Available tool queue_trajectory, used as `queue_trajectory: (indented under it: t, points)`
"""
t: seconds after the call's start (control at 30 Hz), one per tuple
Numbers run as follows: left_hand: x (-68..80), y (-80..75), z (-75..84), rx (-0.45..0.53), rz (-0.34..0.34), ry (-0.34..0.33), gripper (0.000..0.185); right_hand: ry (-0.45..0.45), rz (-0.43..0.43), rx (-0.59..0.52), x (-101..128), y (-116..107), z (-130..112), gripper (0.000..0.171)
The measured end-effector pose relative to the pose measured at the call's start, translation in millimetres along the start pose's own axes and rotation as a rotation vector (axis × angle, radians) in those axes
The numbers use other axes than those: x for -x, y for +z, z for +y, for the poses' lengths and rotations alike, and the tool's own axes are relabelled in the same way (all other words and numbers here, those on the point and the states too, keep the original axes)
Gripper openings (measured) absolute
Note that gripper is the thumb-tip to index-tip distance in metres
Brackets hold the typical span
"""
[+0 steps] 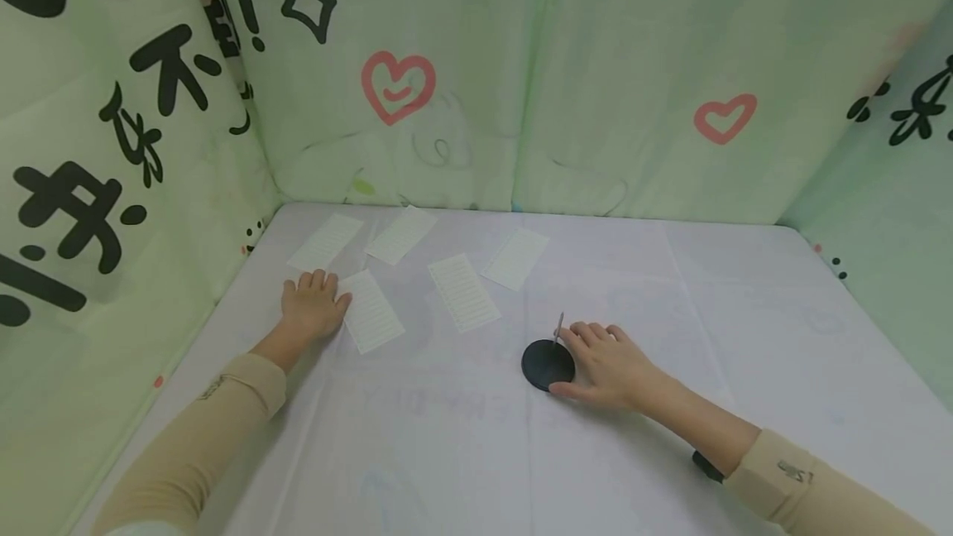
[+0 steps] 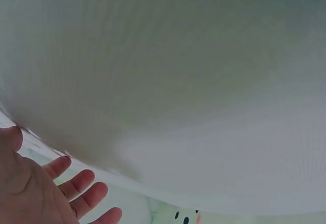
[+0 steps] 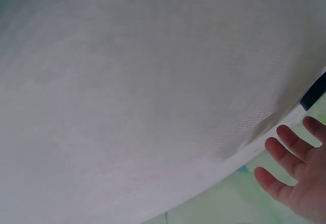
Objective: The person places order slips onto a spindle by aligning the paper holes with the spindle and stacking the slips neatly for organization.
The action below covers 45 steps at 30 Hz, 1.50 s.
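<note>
A black, round-based paper spike (image 1: 547, 366) with a thin metal pin stands on the white table. My right hand (image 1: 606, 364) spans its right side, thumb by the near rim and index fingertip by the pin. In the right wrist view, part of the black base (image 3: 315, 92) shows just beyond the spread fingers (image 3: 285, 155); the thumb is out of that view. On the left, my left hand (image 1: 313, 304) lies palm down, fingers spread, its thumb at the left edge of a lined paper slip (image 1: 374, 313). The left wrist view shows its fingers (image 2: 87, 201) extended.
Several more printed slips lie loose across the far left and middle, among them one slip (image 1: 465, 294) left of the spike. A small black object (image 1: 706, 466) is partly hidden under my right forearm. Green printed curtains (image 1: 596, 106) enclose the table (image 1: 417, 453).
</note>
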<state>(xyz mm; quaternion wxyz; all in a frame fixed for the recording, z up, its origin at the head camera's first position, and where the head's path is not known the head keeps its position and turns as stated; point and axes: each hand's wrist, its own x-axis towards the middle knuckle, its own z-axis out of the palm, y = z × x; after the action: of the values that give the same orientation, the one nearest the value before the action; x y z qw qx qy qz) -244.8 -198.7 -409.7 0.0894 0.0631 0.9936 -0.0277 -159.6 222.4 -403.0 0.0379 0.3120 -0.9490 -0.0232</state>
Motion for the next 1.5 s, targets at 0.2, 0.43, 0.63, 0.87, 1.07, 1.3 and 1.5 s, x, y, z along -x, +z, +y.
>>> queue_trajectory:
  t: [0.2,0.43,0.63,0.87,1.07,1.3,1.5]
  points:
    - [0.5,3.3,2.3,-0.005,0.023,0.008,0.054,-0.008,-0.020,0.004,-0.8,2.9,-1.6,0.073]
    - [1.3,2.8,5.0,-0.001,0.044,0.010,0.048,-0.023,0.017,0.020,0.5,4.3,-3.3,0.070]
    - [1.8,1.3,6.5,0.015,0.083,0.008,0.043,-0.011,0.006,0.010,0.5,5.3,-3.3,0.069]
    - [-0.8,2.7,8.1,0.015,0.147,0.007,0.027,-0.003,-0.001,0.005,0.3,5.6,-3.9,0.070]
    - [-4.7,3.8,7.6,-0.026,0.214,0.021,0.023,0.001,-0.004,0.003,0.7,7.7,-3.2,0.071]
    - [-5.2,-1.0,12.5,0.002,0.312,0.073,0.021,0.002,-0.007,0.009,1.0,7.8,-3.1,0.072]
    - [-4.0,-14.1,20.7,0.307,0.455,0.133,0.010,0.010,-0.016,0.002,1.6,4.8,-4.2,0.072]
